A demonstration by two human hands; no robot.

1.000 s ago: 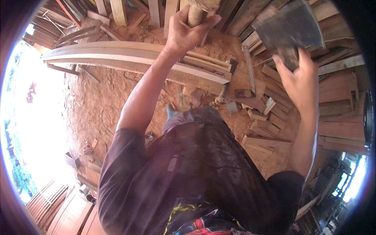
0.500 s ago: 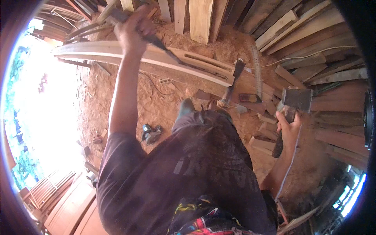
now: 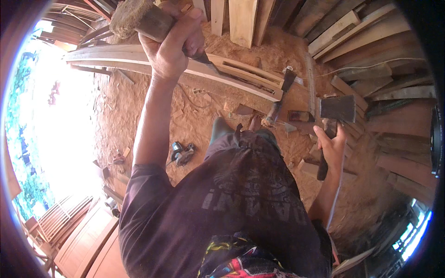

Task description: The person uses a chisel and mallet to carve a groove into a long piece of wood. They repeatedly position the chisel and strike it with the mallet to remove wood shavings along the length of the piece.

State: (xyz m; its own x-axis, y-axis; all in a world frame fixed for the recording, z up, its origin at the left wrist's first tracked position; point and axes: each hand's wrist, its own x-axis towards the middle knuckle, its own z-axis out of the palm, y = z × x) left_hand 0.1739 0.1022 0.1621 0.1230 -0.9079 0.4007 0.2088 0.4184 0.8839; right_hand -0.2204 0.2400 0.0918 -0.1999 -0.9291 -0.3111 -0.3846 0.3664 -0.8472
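Note:
My left hand (image 3: 171, 53) is wrapped round a chisel (image 3: 155, 24) with a thick wooden handle, its struck end frayed. The dark blade slants down to a long slot cut in a pale wooden beam (image 3: 232, 85); I cannot tell how deep the tip sits. On the right, my right hand (image 3: 333, 147) grips the dark handle of a hammer (image 3: 338, 109) with a blocky metal head. The hammer is held well apart from the chisel. Another chisel-like tool (image 3: 275, 110), with a dark blade and a worn handle end, leans at the beam's near right end.
A circular saw (image 3: 182, 154) rests on the sawdust-covered floor (image 3: 139, 106) at my left. Stacked planks (image 3: 403, 123) fill the right side, and upright boards (image 3: 243, 21) stand at the back. A dark-and-tan block (image 3: 300, 116) lies beyond my feet. Wooden panels (image 3: 85, 236) lie lower left.
My left hand has shifted slightly right, and the chisel's frayed handle end now shows larger. My right hand and the hammer have moved a little left and away from me.

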